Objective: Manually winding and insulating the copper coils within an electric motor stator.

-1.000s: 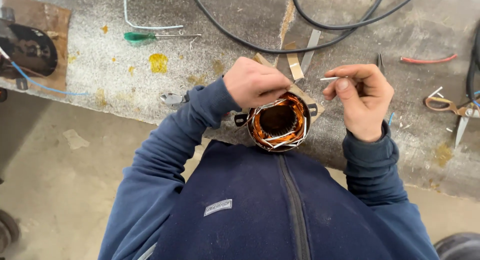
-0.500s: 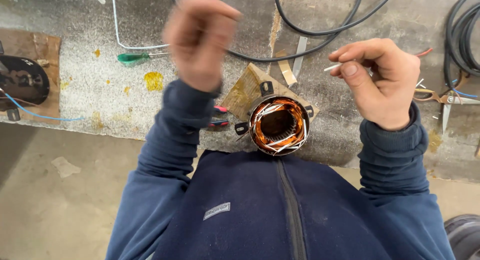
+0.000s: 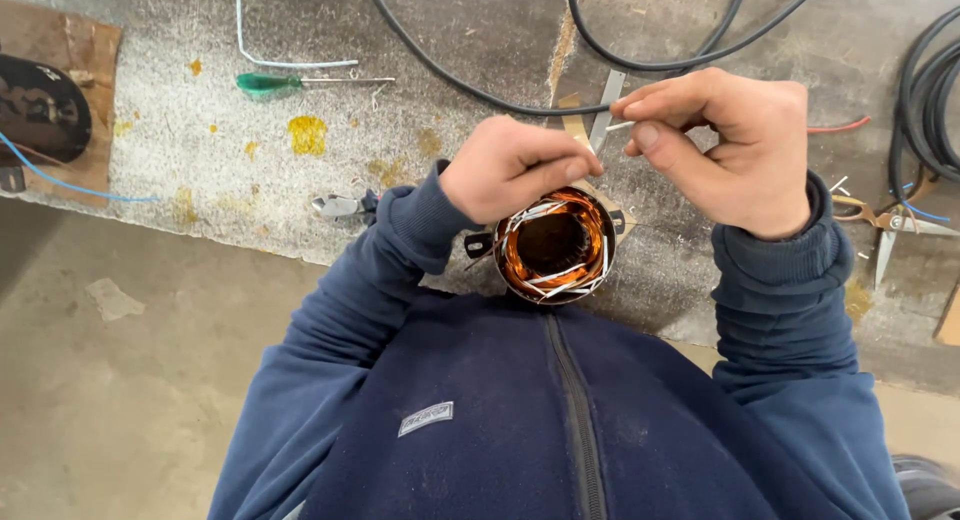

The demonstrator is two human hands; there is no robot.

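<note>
Right hand: the right hand, right of centre in the frame, pinches a thin white strip between thumb and forefinger; the other fingers curl in.
Left hand: the left hand, at centre, is clenched, its thumb and forefinger tip pressed together just beside the strip's left end; whether it grips the strip I cannot tell.
Stator: the stator sits just below the left hand at the bench edge, a round metal shell with copper windings and white strips tucked among them; the left hand covers its upper rim.
Bench: the bench is grey, rough and stained yellow, and fills the upper half of the frame.
Cables: black cables loop across the top, one running behind the right hand's fingertips; more coil at the right edge.
Screwdriver: a green-handled screwdriver lies at upper left, well apart from the hands.
Pliers: pliers lie just left of the left sleeve, partly hidden by it.
Scissors: scissors lie at right, near the right wrist.
Blue wire: a blue wire crosses the left edge, by a dark round part on cardboard.
Body: the navy jacket fills the lower frame and hides the bench edge beneath the stator.
</note>
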